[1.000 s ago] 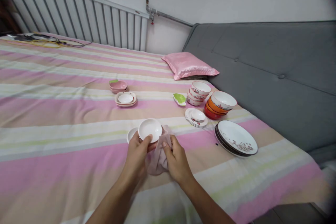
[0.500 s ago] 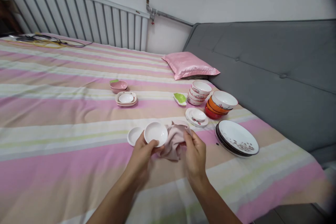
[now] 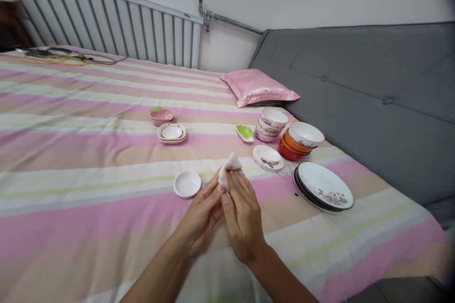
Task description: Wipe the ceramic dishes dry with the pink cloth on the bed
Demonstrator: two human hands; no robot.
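My left hand [image 3: 199,218] and my right hand [image 3: 244,212] are pressed together above the striped bedsheet [image 3: 88,151]. A bunched pale pink cloth [image 3: 229,166] sticks up from between their fingertips, and both hands are closed on it. Whatever else lies between my palms is hidden. One small white dish [image 3: 187,184] rests on the sheet just left of my left hand's fingers.
Further back lie a pink dish [image 3: 161,115] and a stack of small dishes [image 3: 172,133]. To the right are a green leaf dish [image 3: 244,133], small plates [image 3: 268,157], patterned bowls [image 3: 272,124], orange bowls [image 3: 302,139] and large plates [image 3: 323,185]. A pink pillow [image 3: 259,86] and grey sofa back [image 3: 373,90] are behind.
The white dish my left hand held up is no longer visible. My right hand has come back in against the left, and the cloth is now bunched between them.
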